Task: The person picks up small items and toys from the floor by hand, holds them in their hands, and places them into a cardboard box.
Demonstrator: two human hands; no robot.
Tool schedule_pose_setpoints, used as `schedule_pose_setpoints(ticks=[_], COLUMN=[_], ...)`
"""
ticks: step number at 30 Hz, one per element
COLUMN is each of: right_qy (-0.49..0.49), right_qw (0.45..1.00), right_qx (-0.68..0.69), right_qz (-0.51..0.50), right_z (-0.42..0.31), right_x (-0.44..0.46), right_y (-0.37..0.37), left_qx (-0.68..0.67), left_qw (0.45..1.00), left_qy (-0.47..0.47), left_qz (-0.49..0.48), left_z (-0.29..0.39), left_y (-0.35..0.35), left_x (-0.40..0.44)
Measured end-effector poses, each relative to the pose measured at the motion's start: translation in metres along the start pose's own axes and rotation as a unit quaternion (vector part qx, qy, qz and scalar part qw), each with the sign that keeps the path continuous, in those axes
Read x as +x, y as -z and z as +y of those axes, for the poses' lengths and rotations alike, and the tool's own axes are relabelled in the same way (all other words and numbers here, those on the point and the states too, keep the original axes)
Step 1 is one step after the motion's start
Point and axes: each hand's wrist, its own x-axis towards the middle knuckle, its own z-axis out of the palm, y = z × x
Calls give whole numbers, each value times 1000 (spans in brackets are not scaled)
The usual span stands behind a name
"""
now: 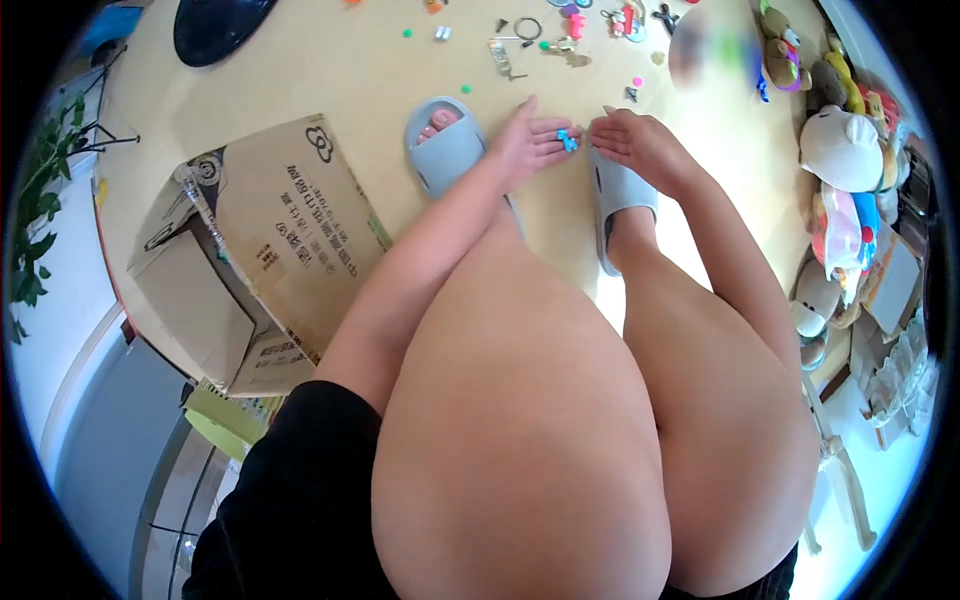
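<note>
My left hand is stretched out flat with the thumb raised away from the fingers. A small bright blue toy piece lies across its fingertips, not gripped; its exact kind is too small to make out. Facing it from the other side, my right hand has its fingers extended toward the left hand and appears to hold nothing. A narrow gap separates the two hands. Beneath them are my feet in a left grey-blue slipper and a right grey-blue slipper.
An open cardboard box stands at the left. Several small trinkets, including a metal ring and a pink piece, are scattered ahead. Plush toys such as a white one line the right edge. A black round object sits at upper left.
</note>
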Motion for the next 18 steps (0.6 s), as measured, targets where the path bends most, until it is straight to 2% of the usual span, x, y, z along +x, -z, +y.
schedule_pose_setpoints(ticks=[2, 3, 6, 18], right_qy=[-18, -46, -68, -88], right_qw=[999, 999, 996, 994], right_qx=[23, 25, 33, 45], right_qz=[-16, 7, -35, -36], right_z=[-2, -6, -9, -7], right_x=[4, 8, 14, 24], right_y=[0, -2, 2, 5], left_qx=[-9, -10, 6, -7], left_qw=[1000, 1000, 1000, 1000], left_qy=[2, 1, -1, -4], left_qz=[-7, -1, -5, -11], left_z=[0, -1, -1, -5], left_y=[2, 0, 2, 9], left_x=[1, 1, 1, 9])
